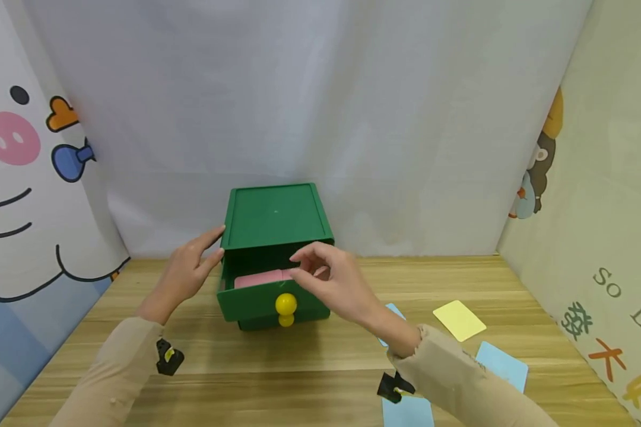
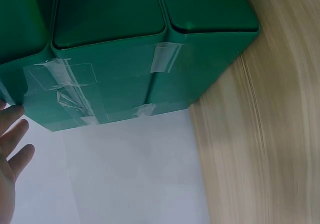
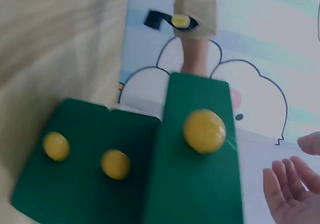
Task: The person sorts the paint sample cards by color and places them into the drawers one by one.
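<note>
A green drawer box stands on the wooden table. Its top drawer, with a yellow knob, is pulled out, and a pink card lies inside. My left hand rests with straight fingers against the box's left side; in the left wrist view its fingers lie beside the taped green box. My right hand hovers over the drawer's right part, fingers loosely bent just above the card. In the right wrist view its fingers hold nothing beside the knob.
A yellow card and three blue cards lie on the table to the right of the box. White cloth hangs behind it, and cartoon panels close in both sides. Two lower knobs show in the right wrist view.
</note>
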### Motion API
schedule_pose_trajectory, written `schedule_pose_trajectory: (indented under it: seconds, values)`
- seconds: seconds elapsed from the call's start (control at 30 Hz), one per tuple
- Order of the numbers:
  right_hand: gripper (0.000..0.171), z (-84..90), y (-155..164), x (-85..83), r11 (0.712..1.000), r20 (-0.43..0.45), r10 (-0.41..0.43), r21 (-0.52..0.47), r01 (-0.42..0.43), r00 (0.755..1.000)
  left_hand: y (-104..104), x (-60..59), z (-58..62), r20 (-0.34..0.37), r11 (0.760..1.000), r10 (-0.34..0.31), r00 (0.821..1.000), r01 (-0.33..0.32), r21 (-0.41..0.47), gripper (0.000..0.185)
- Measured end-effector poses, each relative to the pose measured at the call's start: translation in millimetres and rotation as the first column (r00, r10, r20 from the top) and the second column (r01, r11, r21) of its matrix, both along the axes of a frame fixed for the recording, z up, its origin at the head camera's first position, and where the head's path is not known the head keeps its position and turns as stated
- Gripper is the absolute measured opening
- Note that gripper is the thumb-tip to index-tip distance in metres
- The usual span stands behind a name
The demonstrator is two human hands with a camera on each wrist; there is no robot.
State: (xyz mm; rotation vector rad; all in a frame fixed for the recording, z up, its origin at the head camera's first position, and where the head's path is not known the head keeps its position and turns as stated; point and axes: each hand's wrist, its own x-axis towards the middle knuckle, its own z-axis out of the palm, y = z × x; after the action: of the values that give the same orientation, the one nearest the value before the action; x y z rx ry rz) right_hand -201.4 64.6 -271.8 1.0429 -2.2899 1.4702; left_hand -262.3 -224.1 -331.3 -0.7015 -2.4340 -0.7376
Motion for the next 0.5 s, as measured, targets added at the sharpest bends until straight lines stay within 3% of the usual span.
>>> schedule_pose_trajectory:
  seconds: [0.13, 0.3, 0.5]
  values:
    - [0.015, -26.7, 1.0, 10.8, 0.997, -0.026, -0.038, -0.074, 0.036, 0.999, -0.4, -0.3, -0.8, -0.005, 1.000, -0.002, 1.000, 0.003, 0.002, 0.046]
    - [0.020, -59.7, -3.6, 16.9, 0.983, 0.036, -0.135, -0.118, 0.138, 0.990, 0.4, -0.8, -1.4, -0.010, 1.000, -0.002, 1.000, 0.002, -0.001, 0.046]
    - [0.024, -80.4, -17.0, 19.6, 0.964, 0.012, -0.222, -0.145, 0.221, 0.975, 0.0, -0.2, -0.9, -0.010, 1.000, 0.006, 1.000, -0.006, -0.004, 0.046]
